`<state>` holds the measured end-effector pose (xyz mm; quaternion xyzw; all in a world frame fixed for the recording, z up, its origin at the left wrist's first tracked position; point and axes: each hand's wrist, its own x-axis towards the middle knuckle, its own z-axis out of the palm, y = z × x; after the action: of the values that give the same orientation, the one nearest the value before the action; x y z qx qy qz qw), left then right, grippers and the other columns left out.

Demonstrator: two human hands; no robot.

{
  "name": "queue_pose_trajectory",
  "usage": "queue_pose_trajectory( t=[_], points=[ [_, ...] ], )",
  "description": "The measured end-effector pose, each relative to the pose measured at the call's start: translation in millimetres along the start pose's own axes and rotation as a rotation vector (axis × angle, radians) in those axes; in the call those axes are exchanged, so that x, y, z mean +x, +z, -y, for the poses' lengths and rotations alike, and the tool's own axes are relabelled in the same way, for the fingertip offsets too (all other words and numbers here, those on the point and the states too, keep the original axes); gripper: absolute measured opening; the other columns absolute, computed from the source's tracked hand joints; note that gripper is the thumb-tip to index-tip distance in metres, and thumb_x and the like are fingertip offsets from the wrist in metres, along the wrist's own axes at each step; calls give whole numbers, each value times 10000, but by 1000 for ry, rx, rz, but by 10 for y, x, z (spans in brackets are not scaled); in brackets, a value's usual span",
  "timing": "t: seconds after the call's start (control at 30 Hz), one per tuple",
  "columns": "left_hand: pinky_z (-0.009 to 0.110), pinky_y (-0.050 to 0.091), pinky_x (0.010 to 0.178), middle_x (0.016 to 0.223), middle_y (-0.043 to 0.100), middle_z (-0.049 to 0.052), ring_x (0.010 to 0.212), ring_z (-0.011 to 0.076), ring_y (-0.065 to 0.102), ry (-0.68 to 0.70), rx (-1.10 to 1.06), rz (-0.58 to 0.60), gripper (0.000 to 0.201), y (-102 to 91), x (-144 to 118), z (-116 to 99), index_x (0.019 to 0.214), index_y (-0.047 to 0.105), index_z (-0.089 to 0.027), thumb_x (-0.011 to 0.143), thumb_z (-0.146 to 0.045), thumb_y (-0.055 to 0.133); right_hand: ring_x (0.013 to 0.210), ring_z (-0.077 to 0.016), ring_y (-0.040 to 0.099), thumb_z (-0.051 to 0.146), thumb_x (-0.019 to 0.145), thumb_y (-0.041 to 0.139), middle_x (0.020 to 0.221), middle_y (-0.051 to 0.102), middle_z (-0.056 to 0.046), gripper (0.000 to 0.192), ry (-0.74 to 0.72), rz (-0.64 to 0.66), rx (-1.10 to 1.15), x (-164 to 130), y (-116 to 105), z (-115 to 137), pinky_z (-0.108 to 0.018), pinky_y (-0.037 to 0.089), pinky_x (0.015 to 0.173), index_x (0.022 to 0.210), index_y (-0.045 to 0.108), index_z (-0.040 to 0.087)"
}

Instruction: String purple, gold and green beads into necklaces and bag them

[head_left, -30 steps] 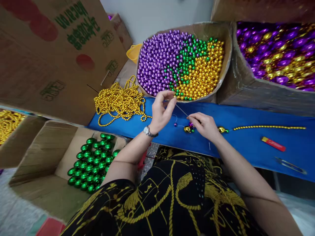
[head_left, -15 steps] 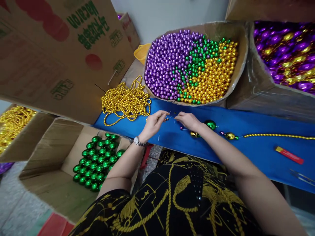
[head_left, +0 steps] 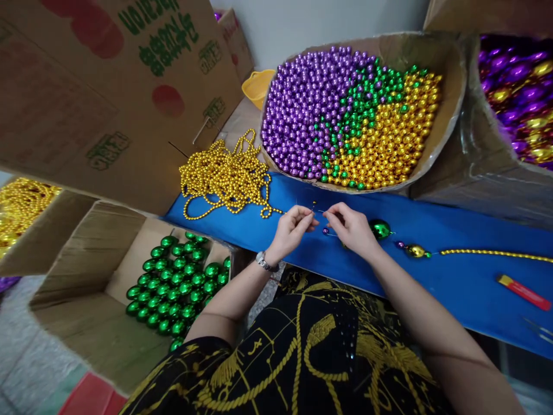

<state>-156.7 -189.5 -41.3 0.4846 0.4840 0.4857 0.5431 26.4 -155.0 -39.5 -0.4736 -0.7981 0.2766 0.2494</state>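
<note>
My left hand (head_left: 295,229) is closed in a pinch on a thin pale thread (head_left: 321,211), which runs across the short gap to my right hand. A small gold bead (head_left: 314,203) shows just above the left fingertips. My right hand (head_left: 352,231) pinches the thread too. Below its fingers, a small purple bead (head_left: 325,230) hangs on a string. Beyond the wrist lies a large green ball (head_left: 381,229), then a gold ball (head_left: 415,251) between small beads, and a gold bead strand (head_left: 496,254) stretching right. Looped gold bead chains (head_left: 224,178) lie left, one end reaching my left hand.
A box of loose purple, green and gold beads (head_left: 345,121) stands behind my hands. Green balls (head_left: 173,282) fill part of a carton (head_left: 86,271) at lower left. On the blue tabletop (head_left: 466,282) are a red-and-yellow cutter (head_left: 523,292) and metal tweezers (head_left: 538,329).
Both hands have shifted slightly right in view and drawn closer together. A gold chain end now trails to the left hand. The whole view has moved a little.
</note>
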Motion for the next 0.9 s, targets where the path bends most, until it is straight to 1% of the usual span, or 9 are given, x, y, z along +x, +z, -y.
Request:
queue_pose_trajectory(
  t=[0.07, 0.1, 0.2, 0.27, 0.33, 0.43, 0.5, 0.73, 0.9],
  points=[
    [256, 568, 699, 802, 723, 48, 693, 117, 683, -24, -48, 15, 334, 67, -24, 15, 943, 558, -156, 849, -461, 658, 728, -129, 673, 367, 976, 471, 847, 706, -19, 196, 19, -183, 152, -178, -33, 114, -242, 500, 665, 956, 578, 203],
    [263, 574, 711, 809, 724, 49, 696, 119, 688, -28, -68, 26, 328, 102, -35, 14, 943, 557, -157, 848, -452, 663, 740, -128, 681, 347, 966, 494, 873, 714, -21, 166, 1, -256, 167, -246, -32, 162, -242, 514, 673, 952, 584, 207],
    [266, 583, 727, 801, 717, 39, 706, 119, 694, -27, -115, 60, 303, 195, -56, -8, 928, 555, -159, 848, -429, 671, 827, -137, 701, 260, 945, 527, 954, 729, -41, 80, -123, -423, 65, -346, 4, 249, -253, 545, 736, 936, 589, 210],
    [253, 583, 715, 784, 706, 27, 706, 115, 689, -16, -134, 77, 294, 244, -63, -27, 911, 556, -161, 843, -419, 679, 852, -139, 706, 214, 935, 532, 959, 735, -49, 51, -211, -493, -39, -348, 23, 266, -252, 553, 757, 922, 581, 208],
    [234, 577, 695, 770, 692, 14, 693, 103, 677, 7, -133, 82, 280, 279, -65, -40, 899, 561, -161, 841, -406, 684, 837, -133, 709, 184, 928, 540, 936, 739, -49, 43, -262, -537, -116, -332, 25, 267, -238, 556, 749, 916, 576, 204],
    [213, 565, 679, 762, 678, 4, 679, 88, 660, 41, -108, 76, 257, 308, -65, -47, 896, 567, -160, 852, -388, 675, 810, -124, 710, 162, 918, 552, 917, 742, -51, 41, -288, -562, -162, -319, 7, 265, -218, 554, 724, 906, 575, 195],
    [222, 565, 685, 767, 677, 8, 682, 92, 658, 52, -82, 76, 259, 313, -65, -49, 899, 565, -161, 858, -396, 665, 807, -125, 710, 167, 921, 549, 920, 743, -53, 44, -287, -560, -163, -324, -6, 265, -217, 554, 716, 903, 578, 195],
    [264, 569, 699, 790, 679, 24, 712, 120, 662, 60, 12, 84, 295, 307, -61, -52, 910, 558, -171, 867, -453, 635, 823, -150, 713, 223, 940, 503, 938, 745, -57, 117, -187, -465, -104, -347, -17, 259, -266, 568, 725, 884, 606, 221],
    [252, 557, 680, 797, 687, 31, 716, 121, 664, 125, 94, 78, 249, 301, -63, -34, 920, 579, -171, 898, -418, 600, 832, -148, 711, 230, 945, 493, 933, 745, -56, 132, -178, -448, -98, -342, -16, 251, -264, 562, 732, 871, 602, 222]
  ],
)
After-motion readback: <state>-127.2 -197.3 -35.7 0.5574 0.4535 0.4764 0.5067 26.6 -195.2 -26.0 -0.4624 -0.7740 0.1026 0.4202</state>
